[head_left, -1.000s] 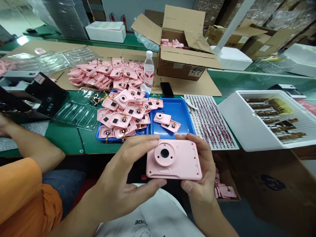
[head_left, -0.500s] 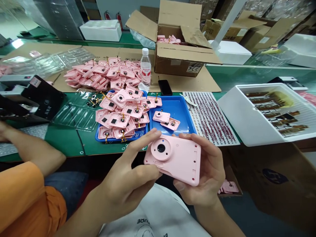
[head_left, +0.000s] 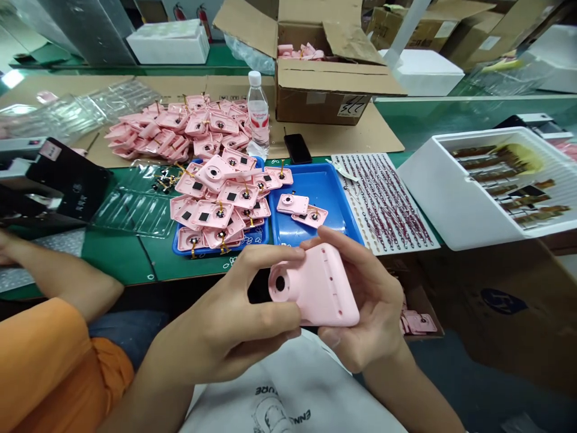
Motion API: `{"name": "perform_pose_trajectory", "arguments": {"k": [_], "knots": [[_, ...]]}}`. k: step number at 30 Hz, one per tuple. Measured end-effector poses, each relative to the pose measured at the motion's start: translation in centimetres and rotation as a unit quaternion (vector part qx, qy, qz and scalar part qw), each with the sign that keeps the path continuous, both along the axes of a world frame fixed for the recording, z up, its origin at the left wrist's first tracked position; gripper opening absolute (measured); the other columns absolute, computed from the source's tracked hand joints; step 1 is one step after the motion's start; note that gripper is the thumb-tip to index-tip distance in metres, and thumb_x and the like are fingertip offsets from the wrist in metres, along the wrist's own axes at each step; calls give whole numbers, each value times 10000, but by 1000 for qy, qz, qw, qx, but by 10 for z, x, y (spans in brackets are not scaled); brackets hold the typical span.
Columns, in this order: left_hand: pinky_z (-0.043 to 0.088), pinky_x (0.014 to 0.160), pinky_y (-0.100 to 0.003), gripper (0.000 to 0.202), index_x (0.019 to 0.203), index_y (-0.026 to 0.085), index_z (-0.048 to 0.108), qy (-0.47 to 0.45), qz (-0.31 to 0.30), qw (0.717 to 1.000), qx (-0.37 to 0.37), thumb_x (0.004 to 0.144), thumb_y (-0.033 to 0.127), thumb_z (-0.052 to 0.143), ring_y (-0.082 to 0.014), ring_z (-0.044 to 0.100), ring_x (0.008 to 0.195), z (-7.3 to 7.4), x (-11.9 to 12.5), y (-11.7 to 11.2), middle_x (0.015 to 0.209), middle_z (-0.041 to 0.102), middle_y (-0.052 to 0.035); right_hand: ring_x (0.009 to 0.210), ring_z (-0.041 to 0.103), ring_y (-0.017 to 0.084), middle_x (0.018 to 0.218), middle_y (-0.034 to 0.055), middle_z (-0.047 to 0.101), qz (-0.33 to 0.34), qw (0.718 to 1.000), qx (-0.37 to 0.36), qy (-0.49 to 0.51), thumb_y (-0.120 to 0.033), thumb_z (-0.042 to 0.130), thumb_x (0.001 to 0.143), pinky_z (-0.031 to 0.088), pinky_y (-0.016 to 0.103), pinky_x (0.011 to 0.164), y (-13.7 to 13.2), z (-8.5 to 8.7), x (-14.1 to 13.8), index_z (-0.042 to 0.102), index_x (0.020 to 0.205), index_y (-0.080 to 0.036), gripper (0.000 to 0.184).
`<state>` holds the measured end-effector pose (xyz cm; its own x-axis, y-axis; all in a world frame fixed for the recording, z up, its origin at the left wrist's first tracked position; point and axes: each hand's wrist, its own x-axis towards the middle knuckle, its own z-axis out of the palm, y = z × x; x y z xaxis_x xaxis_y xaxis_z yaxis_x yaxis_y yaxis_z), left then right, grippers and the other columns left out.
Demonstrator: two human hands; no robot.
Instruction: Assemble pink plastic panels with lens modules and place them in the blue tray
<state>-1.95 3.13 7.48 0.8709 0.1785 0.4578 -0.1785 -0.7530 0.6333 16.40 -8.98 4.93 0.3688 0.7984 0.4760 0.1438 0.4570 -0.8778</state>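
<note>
Between my two hands is a pink toy-like camera (head_left: 318, 288), its round lens facing left and toward me, its edge with small screw holes turned to the right. My left hand (head_left: 243, 307) pinches the lens end between thumb and fingers. Around the other end my right hand (head_left: 365, 294) is wrapped, thumb below and fingers over the top. Just beyond, a blue tray (head_left: 331, 225) bears two pink camera shells (head_left: 293, 203). To its left, another blue tray (head_left: 252, 240) is heaped with open pink shells (head_left: 211, 213) that carry small boards and ribbon cables.
Behind stand a water bottle (head_left: 258, 114), a phone (head_left: 297, 148) and a cardboard box (head_left: 320, 90). Right of the trays lie a sheet with rows of small dark parts (head_left: 383, 201) and a white foam box (head_left: 433, 186). A co-worker's arm (head_left: 67, 264) rests at the left.
The pink camera has been turned in my hands, so its lens points further left and its screw-hole edge shows more. Both hands keep hold of it. The view has shifted slightly.
</note>
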Motion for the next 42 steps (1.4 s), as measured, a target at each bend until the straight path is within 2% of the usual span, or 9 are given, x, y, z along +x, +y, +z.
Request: {"name": "perform_pose_trajectory", "arguments": {"k": [4,7,15,20,24,29,34,38,42], "knots": [[558,1099,-441,227,1039,267,589,-12,2,998,-62,924,114,711,-293,504,1415,-4,2,-3,1524,442,-131,1111,731,337,1255,116,733,36,996,-15,81,-446,836,821,654,492,908,1,0,-1,614,1472,-249,716],[544,1124,-497,257,1053,264,554,-30,16,995,-89,922,137,736,-313,488,1446,-7,3,-6,1531,451,-141,1128,736,351,1258,126,745,40,993,-8,115,-453,859,816,638,531,955,2,-1,-1,623,1463,-239,721],[540,1132,-501,391,1241,321,607,-19,8,1000,-15,914,130,705,-319,486,1451,0,2,-3,1610,402,-106,1053,759,345,1208,119,766,26,994,0,110,-459,860,797,666,495,872,3,0,-1,650,1434,-235,707],[544,1108,-462,304,1099,287,660,19,-17,1000,11,897,59,662,-310,484,1422,6,1,0,1602,386,-92,1064,756,332,1204,113,772,11,994,-3,109,-464,873,787,669,457,868,4,-1,-2,679,1399,-220,687],[539,1115,-438,220,1064,253,614,-6,-28,999,-34,931,86,669,-310,451,1464,0,1,-3,1624,359,-115,1051,758,337,1204,119,775,-3,993,2,115,-518,881,769,663,464,866,3,-7,-3,670,1408,-232,731],[532,1155,-432,231,1056,222,567,-84,23,989,-121,925,148,743,-296,487,1455,-7,5,-12,1518,483,-121,1101,749,361,1225,115,759,0,990,22,141,-553,875,757,647,529,932,5,-12,-6,652,1418,-260,757],[515,1185,-476,237,1053,208,614,-110,40,988,-101,906,40,694,-296,489,1455,-6,5,-19,1583,429,-110,1158,731,355,1227,105,755,-10,988,57,143,-519,887,757,645,520,964,7,-14,-9,653,1419,-260,748],[554,1148,-485,294,1106,206,604,-128,78,980,-133,881,120,771,-313,578,1386,-8,6,-23,1548,477,-137,1142,743,369,1279,121,731,-11,989,77,124,-529,870,790,649,567,971,6,-16,-8,607,1460,-260,768],[605,1092,-470,173,1053,226,612,-136,128,973,-132,936,188,733,-301,600,1372,-2,6,-30,1515,525,-105,1162,735,374,1274,121,721,-59,994,56,76,-553,847,815,648,590,983,1,-5,-19,574,1468,-272,762]]}}
